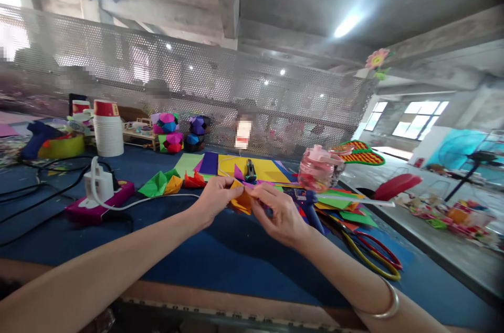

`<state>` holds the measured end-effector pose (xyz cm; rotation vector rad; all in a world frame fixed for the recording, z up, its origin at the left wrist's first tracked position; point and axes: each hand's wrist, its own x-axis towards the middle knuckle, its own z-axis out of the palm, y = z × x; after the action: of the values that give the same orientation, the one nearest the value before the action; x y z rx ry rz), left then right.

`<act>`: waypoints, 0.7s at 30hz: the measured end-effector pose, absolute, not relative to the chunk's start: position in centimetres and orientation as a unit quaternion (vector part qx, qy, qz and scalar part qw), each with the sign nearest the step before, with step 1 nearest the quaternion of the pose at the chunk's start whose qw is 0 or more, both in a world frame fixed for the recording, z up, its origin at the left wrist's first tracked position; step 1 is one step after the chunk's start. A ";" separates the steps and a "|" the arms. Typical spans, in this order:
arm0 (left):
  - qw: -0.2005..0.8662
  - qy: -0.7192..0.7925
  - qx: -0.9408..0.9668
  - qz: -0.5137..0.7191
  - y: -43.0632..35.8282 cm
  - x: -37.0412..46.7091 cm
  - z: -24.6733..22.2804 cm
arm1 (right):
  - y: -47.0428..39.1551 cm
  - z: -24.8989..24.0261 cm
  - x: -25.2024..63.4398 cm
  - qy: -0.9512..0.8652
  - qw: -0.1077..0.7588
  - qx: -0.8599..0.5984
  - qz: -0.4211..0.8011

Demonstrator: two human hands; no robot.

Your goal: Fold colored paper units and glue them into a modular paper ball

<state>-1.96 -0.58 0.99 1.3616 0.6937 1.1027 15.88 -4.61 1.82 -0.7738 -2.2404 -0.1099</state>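
Note:
A folded piece of orange paper (241, 204) is pinched between my two hands above the middle of the blue table. My left hand (214, 199) grips its left edge with thumb and fingertips. From the other side my right hand (277, 213) closes on the paper, its fingers hiding part of it. Folded green paper (155, 185), orange-yellow paper (174, 185) and red paper (194, 180) lie to the left of my left hand. Behind the hands a small black stapler (250, 170) rests on yellow sheets (271, 170). A blue glue gun (314, 213) lies just right of my right hand.
Red-and-yellow-handled scissors (388, 259) and a pink jar (315, 170) are on the right. A purple power strip (125, 195) with cables and stacked paper cups (108, 136) stand left. Multicoloured paper balls (169, 133) sit before a perforated metal screen (205, 73).

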 end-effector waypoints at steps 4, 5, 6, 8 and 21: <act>0.615 0.316 0.565 0.450 -0.5 -2.1 1.2 | -4.4 1.9 16.2 -0.891 0.325 -0.304 -0.088; 0.619 0.317 0.560 0.450 -0.5 -2.1 1.2 | -4.4 1.9 16.2 -0.891 0.321 -0.304 -0.101; 0.622 0.317 0.556 0.451 -0.5 -2.1 1.2 | -4.3 1.9 16.2 -0.890 0.318 -0.306 -0.111; 0.626 0.316 0.550 0.453 -0.4 -2.1 1.2 | -4.3 1.8 16.2 -0.889 0.311 -0.310 -0.126; 0.624 0.319 0.553 0.450 -0.4 -2.1 1.4 | -4.4 1.8 16.3 -0.887 0.295 -0.324 -0.145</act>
<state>-2.07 -0.42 1.38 1.2702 0.7330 1.0332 16.26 -4.41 1.79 -0.8629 -2.3601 -0.3862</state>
